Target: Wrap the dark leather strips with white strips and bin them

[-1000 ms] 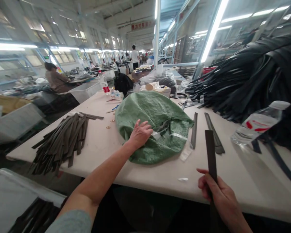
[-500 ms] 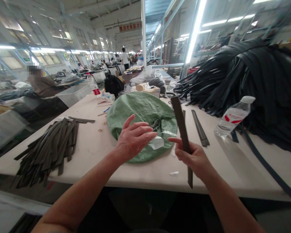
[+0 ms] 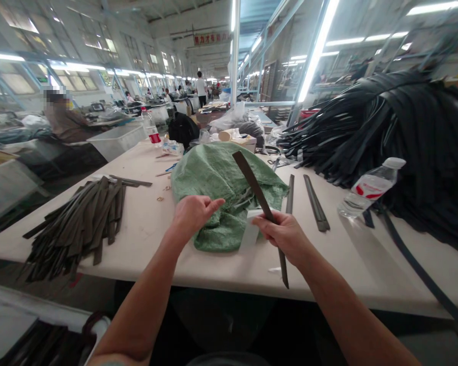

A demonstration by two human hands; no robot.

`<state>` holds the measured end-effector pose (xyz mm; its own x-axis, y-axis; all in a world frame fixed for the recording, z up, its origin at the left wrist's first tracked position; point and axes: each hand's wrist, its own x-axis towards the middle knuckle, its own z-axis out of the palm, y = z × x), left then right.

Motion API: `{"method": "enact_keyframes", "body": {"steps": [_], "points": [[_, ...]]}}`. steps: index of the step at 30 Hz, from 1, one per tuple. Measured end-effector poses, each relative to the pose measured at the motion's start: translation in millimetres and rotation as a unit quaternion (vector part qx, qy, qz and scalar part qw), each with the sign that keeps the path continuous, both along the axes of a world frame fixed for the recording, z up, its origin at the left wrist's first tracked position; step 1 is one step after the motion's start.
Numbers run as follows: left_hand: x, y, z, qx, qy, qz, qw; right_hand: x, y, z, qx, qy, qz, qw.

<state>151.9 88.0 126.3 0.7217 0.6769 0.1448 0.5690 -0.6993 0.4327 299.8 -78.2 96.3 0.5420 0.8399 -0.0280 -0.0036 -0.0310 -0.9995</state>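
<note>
A green woven plastic bag [image 3: 221,168] lies bunched on the table before me. My left hand [image 3: 194,216] is closed on its near left side, the thumb pointing right and the curled fingers hidden behind the hand. In my right hand [image 3: 284,231] is a dark brown strip [image 3: 254,183], tilted so that its upper end leans left over the bag. A blurred whitish piece of film or paper [image 3: 249,235] hangs by the right fingertips; whether they pinch it I cannot tell. Two more stacks of strips, a narrow one [image 3: 290,193] and a wider one [image 3: 316,203], lie right of the bag.
A fanned pile of brown strips [image 3: 80,218] lies at the table's left. Long black straps [image 3: 397,122] heap up on the right, behind a tilted water bottle [image 3: 370,188]. Small metal rings [image 3: 160,199] and another bottle [image 3: 151,126] are farther back. A person [image 3: 63,119] sits at far left.
My left hand has moved left and down, closing on the bag, whose near side is now bunched. My right hand has shifted left with the strip, which tilts more. The whitish piece now hangs by it.
</note>
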Motion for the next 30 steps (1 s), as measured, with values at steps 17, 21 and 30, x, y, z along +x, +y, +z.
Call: {"method": "enact_keyframes", "body": {"steps": [17,21,30], "points": [[16.6,-65.1,-84.7,-0.574,-0.254,-0.083,0.774,8.9,-46.8,-29.5,0.06,0.041,-0.045,0.996],[18.1,-68.7,-86.4,-0.653,-0.325,-0.012,0.684,2.0,-93.7,-56.7,0.017,0.058,-0.057,0.997],[32.1,-84.3,-80.2,-0.707,-0.399,0.014,0.583,-35.9,-134.7,-81.4,-0.076,-0.089,-0.042,0.992]]}}
